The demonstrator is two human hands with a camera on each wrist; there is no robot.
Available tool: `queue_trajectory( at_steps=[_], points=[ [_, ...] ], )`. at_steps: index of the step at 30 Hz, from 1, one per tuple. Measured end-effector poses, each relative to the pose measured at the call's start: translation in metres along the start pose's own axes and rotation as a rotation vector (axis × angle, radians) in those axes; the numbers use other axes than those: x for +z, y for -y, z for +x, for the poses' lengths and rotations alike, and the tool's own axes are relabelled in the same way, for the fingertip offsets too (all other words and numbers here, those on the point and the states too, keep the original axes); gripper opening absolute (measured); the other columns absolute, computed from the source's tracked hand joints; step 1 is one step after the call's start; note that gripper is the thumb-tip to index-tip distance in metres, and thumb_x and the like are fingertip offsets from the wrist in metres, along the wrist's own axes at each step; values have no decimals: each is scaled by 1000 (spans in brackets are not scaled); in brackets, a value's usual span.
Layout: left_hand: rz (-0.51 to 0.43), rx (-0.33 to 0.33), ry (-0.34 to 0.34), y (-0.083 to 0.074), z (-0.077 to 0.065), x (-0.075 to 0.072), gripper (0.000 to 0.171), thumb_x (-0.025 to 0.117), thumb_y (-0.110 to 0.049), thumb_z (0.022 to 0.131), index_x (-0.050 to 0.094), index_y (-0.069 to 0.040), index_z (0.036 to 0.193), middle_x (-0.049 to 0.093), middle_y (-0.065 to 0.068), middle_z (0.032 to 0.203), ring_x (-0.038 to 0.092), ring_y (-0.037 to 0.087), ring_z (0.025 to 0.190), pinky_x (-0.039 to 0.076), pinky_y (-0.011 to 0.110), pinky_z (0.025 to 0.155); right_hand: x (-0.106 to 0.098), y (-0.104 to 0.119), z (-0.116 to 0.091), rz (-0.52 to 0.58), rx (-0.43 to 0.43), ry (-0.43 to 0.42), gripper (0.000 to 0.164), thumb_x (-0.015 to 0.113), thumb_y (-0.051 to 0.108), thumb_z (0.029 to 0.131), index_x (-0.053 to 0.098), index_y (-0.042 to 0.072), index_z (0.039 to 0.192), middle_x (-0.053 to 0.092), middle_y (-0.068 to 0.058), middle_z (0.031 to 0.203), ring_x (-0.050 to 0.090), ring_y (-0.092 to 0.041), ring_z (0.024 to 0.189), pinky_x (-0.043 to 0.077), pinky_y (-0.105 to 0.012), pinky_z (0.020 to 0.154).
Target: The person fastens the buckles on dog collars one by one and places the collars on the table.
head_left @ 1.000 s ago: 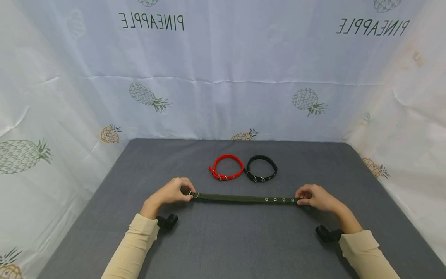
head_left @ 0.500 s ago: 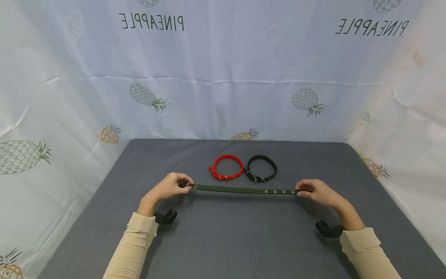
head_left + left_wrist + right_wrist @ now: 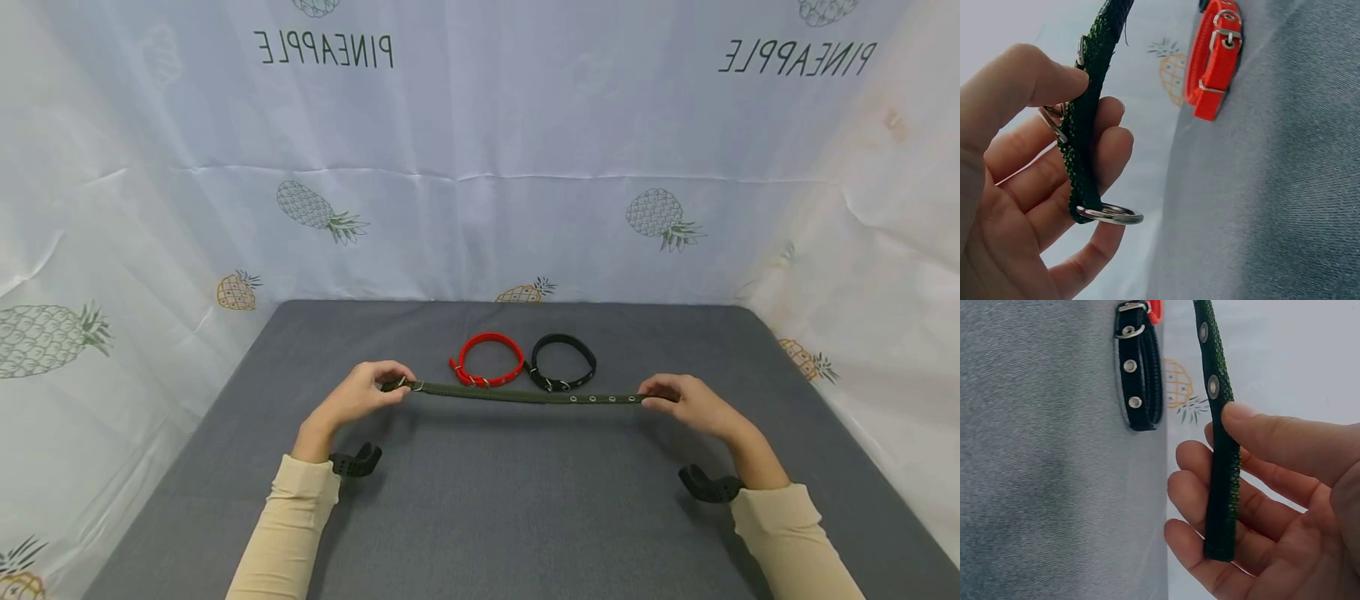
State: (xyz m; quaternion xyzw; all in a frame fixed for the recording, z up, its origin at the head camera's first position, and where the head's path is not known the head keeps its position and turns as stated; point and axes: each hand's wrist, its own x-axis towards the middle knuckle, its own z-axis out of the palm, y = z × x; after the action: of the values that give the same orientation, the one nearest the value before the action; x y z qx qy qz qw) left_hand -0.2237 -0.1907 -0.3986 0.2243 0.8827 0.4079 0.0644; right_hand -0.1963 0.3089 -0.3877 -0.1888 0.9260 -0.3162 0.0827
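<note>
A dark green collar (image 3: 510,396) stretches nearly straight between both hands, raised over the grey table. My left hand (image 3: 369,392) pinches its buckle end between thumb and fingers; the left wrist view shows the metal buckle and a metal ring (image 3: 1113,214) at the tip. My right hand (image 3: 693,404) pinches the other end, beside a row of metal eyelets (image 3: 1212,387); the plain tip lies across the fingers. Just beyond the strap rest a red collar (image 3: 491,337) and a black collar (image 3: 592,360), each buckled into a loop.
Grey cloth covers the table (image 3: 540,508). White curtains (image 3: 465,233) printed with pineapples hang behind and at both sides. Black straps with mounts (image 3: 358,461) sit on the wrists, at the cream sleeves.
Both hands have risen with the green collar, which moves up the head view toward the red and black loops. Those two loops stay where they were.
</note>
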Motion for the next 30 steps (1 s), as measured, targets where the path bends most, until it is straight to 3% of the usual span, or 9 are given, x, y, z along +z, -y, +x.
queue_trajectory(
  at_steps=[7,12,20,26,30],
  points=[
    [-29,30,-71,-4,0,-2,24,62,-15,94,64,-3,115,67,13,113,60,11,98,50,30,86,-5,0,-2,6,-41,-80,20,57,12,96,67,-1,108,69,-20,96,61,-9,74,50,-25,64],
    [-64,28,-76,-7,1,-4,22,59,-20,96,64,-7,114,66,16,112,59,3,90,50,25,80,-7,2,-3,2,-43,-137,21,56,13,98,69,-2,104,71,-19,88,62,-8,69,51,-26,61],
    [-100,1,-97,-6,4,-2,21,57,-20,98,64,-7,113,65,25,106,58,0,78,48,25,70,-9,6,-3,26,-34,-222,20,58,12,96,69,-3,104,69,11,77,54,4,64,47,-25,56],
    [-114,22,-138,-9,6,-1,21,56,-19,98,63,-6,112,65,23,102,58,-1,78,49,24,70,-10,12,-3,55,7,-269,23,59,12,96,67,-4,110,74,-9,83,56,4,64,48,-23,57],
    [-114,35,-180,-12,7,0,21,55,-18,99,63,-5,113,66,18,100,60,-3,80,54,31,75,-10,16,-3,103,43,-314,26,64,17,93,68,-1,111,69,17,77,56,1,64,46,-24,56]
  ],
)
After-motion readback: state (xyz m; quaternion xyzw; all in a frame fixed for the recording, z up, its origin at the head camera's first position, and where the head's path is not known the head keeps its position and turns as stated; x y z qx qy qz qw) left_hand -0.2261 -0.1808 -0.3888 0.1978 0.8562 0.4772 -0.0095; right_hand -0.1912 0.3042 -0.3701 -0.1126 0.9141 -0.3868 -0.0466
